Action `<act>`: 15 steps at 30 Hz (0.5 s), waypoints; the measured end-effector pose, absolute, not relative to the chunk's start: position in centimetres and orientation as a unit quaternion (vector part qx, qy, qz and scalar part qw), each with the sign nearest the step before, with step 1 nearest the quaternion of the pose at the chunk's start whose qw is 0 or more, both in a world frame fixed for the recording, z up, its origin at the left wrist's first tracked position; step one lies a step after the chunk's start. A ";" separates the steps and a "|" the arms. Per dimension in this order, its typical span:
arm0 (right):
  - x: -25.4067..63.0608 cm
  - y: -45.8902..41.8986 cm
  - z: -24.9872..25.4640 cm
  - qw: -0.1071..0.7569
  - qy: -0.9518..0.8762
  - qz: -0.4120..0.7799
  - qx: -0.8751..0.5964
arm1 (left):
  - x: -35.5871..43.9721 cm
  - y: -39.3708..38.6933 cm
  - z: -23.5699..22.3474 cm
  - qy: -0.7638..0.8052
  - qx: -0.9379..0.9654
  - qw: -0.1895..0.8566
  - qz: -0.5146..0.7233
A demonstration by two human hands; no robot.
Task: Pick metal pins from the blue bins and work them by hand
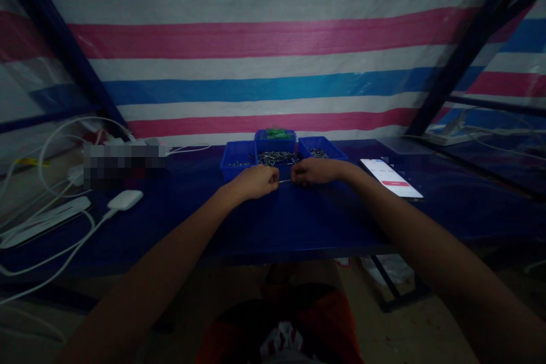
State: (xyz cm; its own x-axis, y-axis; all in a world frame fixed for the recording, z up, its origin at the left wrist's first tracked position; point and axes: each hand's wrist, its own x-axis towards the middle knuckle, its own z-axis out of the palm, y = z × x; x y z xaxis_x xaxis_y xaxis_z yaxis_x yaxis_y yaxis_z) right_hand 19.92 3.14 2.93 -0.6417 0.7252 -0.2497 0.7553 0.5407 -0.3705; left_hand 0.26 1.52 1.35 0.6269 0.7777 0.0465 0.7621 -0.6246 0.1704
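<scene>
Both my hands rest on a dark blue table (pixel 298 222), fingers curled. My left hand (pixel 257 181) and my right hand (pixel 313 171) each pinch an end of a thin metal pin (pixel 285 181) stretched between them. Just behind the hands stand several small blue bins: a left bin (pixel 236 160), a middle bin (pixel 276 156) full of small metal pins, a right bin (pixel 322 149) and a back bin (pixel 275 136) with green parts.
A lit phone (pixel 391 177) lies right of my right hand. White chargers (pixel 124 199) and cables (pixel 51 239) lie at the left. A striped tarp (pixel 273 51) hangs behind, and dark frame posts (pixel 464 51) flank the table.
</scene>
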 end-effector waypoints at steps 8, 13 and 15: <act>19.6 3.0 2.9 0.053 0.887 -0.168 0.427 | 0.5 1.4 1.3 0.422 0.901 0.078 0.054; 19.5 2.9 2.9 0.050 0.893 -0.148 0.421 | 0.3 1.7 1.0 0.413 0.905 0.076 0.067; 19.6 3.0 2.9 0.049 0.898 -0.147 0.412 | 0.3 1.7 1.0 0.416 0.905 0.069 0.063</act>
State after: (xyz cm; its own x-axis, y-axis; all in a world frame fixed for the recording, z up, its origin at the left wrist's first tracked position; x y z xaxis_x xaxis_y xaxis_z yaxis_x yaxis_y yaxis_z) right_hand 19.56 2.96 2.88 -0.6557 0.7254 -0.2094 0.7543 0.6172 -0.2239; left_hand 0.32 1.67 1.04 0.6463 0.7609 0.0569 0.7433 -0.6447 0.1784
